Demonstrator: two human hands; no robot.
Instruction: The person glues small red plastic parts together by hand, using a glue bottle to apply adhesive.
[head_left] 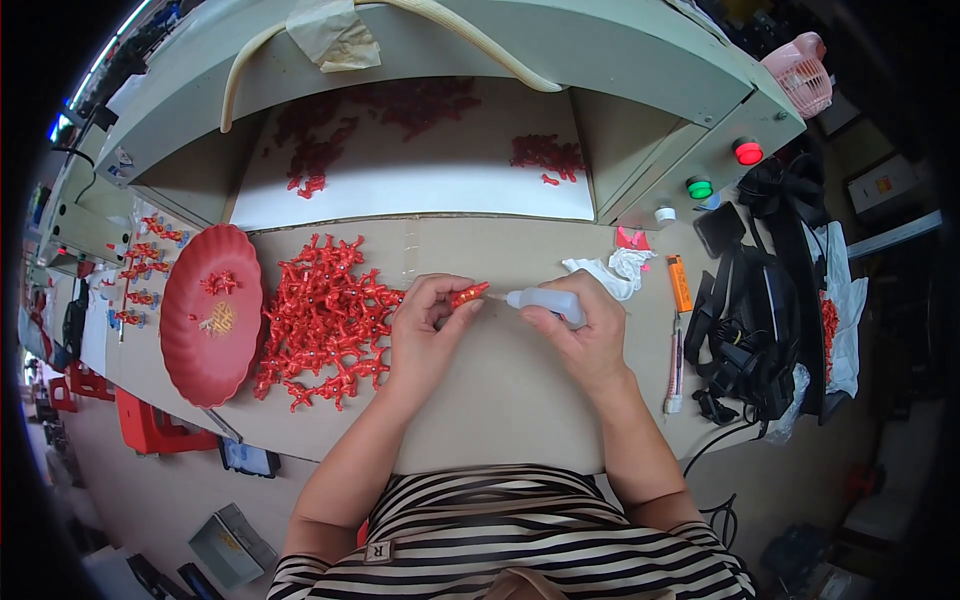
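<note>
Over the middle of the table, my left hand (430, 325) pinches a small red figurine part (468, 294) with a bit of gold on it. My right hand (588, 335) is closed around a small translucent glue bottle (553, 304), tilted so its thin nozzle points at the red part. Whether the tip touches the part I cannot tell. Left of my left hand lies a large pile of glossy red figurine parts (325, 320). Farther left, a red scalloped tray (173, 345) bears a few red pieces and a cluster of small gold bits (219, 321).
A machine housing (660, 165) with red and green buttons stands behind, more red parts (548, 155) on its white bed. At right are crumpled tissue (628, 268), an orange box (680, 284), a pen (676, 365) and black straps (750, 320). Finished-looking figurines (145, 270) line the far left.
</note>
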